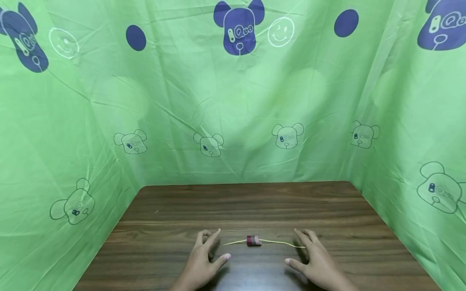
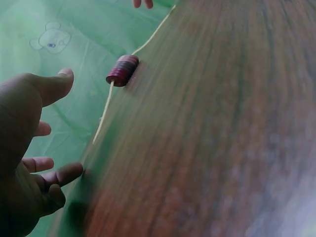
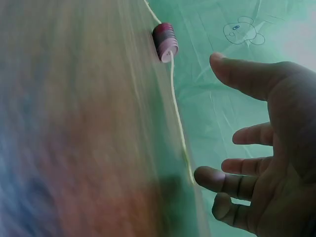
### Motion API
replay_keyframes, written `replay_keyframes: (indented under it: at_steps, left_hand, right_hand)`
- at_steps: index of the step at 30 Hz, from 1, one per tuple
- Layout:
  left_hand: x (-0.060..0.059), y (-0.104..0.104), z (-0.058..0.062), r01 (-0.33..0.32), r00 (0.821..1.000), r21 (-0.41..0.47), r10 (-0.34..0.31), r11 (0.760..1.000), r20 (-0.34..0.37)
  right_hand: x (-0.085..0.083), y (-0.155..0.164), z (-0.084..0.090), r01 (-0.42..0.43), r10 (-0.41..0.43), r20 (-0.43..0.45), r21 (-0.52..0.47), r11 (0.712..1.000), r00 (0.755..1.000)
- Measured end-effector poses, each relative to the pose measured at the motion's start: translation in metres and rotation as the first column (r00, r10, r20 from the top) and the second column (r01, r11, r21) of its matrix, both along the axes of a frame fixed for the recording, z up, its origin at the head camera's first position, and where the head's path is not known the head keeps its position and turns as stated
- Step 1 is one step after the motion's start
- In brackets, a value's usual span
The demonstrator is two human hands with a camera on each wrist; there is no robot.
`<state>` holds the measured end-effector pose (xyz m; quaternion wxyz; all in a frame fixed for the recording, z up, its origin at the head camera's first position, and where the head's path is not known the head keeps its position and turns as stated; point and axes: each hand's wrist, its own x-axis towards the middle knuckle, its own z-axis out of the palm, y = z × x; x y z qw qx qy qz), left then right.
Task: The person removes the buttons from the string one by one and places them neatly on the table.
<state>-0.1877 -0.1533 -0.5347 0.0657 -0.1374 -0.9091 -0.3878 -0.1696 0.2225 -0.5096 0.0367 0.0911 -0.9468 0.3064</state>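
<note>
A short stack of round discs or buttons [image 1: 253, 241], dark red at one end and greyish pink at the other, lies on its side on the wooden table. A pale yellow cord [image 1: 276, 242] runs through it and sticks out at both ends. My left hand [image 1: 205, 256] is left of the cord's left end, fingers spread and relaxed, holding nothing. On the other side my right hand [image 1: 314, 260] is spread in the same way, its fingers beside the cord's right end. In the right wrist view, a fingertip [image 3: 210, 178] comes right up to the cord tip.
The brown wood-grain table [image 1: 240, 206] has rounded far corners. Green cloth [image 1: 247, 97] printed with bear heads and smiley faces hangs behind it and along both sides.
</note>
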Motion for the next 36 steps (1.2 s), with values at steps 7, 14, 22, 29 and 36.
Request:
replay_keyframes:
  at_steps: [7, 14, 22, 29, 36]
  left_hand:
    - [-0.005, 0.0, -0.005, 0.084, 0.996, 0.067, -0.086, 0.994, 0.027]
    - [-0.011, 0.005, -0.003, 0.089, 0.994, 0.058, -0.092, 0.994, 0.055]
    - [-0.02, 0.015, 0.003, 0.112, 0.99, 0.062, -0.117, 0.992, 0.073]
    - [-0.025, 0.03, 0.004, 0.121, 0.991, 0.126, -0.128, 0.985, 0.047]
    - [-0.039, 0.04, -0.004, 0.112, 0.984, 0.192, -0.136, 0.975, 0.113]
  right_hand:
    - [-0.004, -0.007, -0.006, -0.035, 0.048, 0.08, -0.156, 0.987, 0.996]
    - [-0.008, -0.012, -0.009, -0.078, 0.111, 0.093, -0.309, 0.948, 0.989]
    - [-0.021, -0.027, -0.004, -0.106, 0.186, 0.143, -0.441, 0.891, 0.972]
    - [-0.034, -0.033, -0.005, -0.075, 0.191, 0.183, -0.505, 0.86, 0.964]
    - [-0.044, -0.039, -0.01, -0.084, 0.232, 0.199, -0.561, 0.824, 0.952]
